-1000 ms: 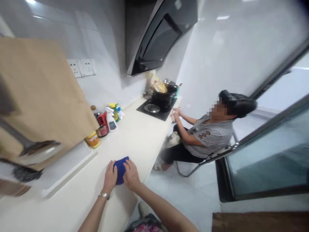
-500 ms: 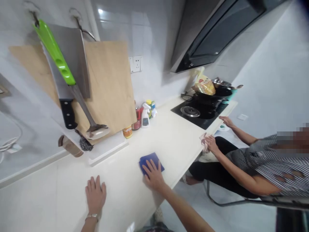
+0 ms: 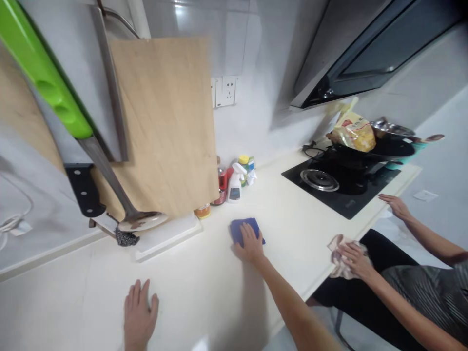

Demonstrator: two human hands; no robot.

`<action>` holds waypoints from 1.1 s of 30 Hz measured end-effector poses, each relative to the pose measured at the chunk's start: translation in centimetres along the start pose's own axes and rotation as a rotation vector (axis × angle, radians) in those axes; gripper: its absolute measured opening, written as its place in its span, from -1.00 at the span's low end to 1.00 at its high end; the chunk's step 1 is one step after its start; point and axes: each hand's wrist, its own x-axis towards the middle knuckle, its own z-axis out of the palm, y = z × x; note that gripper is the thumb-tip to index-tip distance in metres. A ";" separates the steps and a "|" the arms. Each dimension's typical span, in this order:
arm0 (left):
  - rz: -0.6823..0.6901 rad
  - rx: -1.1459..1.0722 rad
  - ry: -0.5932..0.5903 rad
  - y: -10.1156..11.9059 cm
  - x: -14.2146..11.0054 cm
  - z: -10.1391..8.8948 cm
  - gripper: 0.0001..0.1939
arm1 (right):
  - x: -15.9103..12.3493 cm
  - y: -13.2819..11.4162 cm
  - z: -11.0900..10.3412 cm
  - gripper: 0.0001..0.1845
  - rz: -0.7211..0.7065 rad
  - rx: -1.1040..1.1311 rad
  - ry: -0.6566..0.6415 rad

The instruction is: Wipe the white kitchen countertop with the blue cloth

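Note:
My right hand presses down on a folded blue cloth lying on the white counter. Its fingers curve over the cloth's top, partly covering it. To the left, my left hand rests palm down on the bare countertop, fingers out and thumb apart, holding nothing. Beyond the cloth, against the wall, stand a white spray bottle, a red-capped jar and an orange-labelled jar.
A wooden cutting board, a cleaver and a green-handled ladle hang close at the left. A black cooktop bears a wok. At right a seated person's hand holds a pale rag at the counter's edge.
My right hand has slid the blue cloth farther along the counter, toward the wall and the cooktop. The view has shifted closer. The other person's rag now lies spread on the countertop.

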 end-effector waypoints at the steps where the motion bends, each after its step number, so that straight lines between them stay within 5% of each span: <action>1: 0.004 0.003 0.005 -0.1 0.0 0.0 -0.35 | 1.3 0.3 0.1 -0.24 -0.003 -0.003 -0.004; 10: 0.023 0.008 0.014 -0.8 0.1 0.2 -0.37 | 10.1 2.1 1.4 -0.25 -0.031 0.004 0.001; 18: -0.009 -0.003 -0.009 0.1 0.4 -0.6 -0.39 | 12.2 3.7 2.1 -0.25 -0.101 0.005 -0.008; 22: 0.023 0.022 0.009 0.0 0.4 -0.5 -0.40 | 11.8 2.3 1.7 -0.24 -0.043 0.019 -0.019; 26: 0.033 0.044 0.007 -0.3 0.2 -0.1 -0.38 | 9.8 -2.0 1.2 -0.21 0.020 0.033 -0.040; 33: 0.000 0.038 -0.011 0.1 0.2 -0.3 -0.38 | 1.6 -8.3 -1.3 -0.17 -0.154 0.173 -0.116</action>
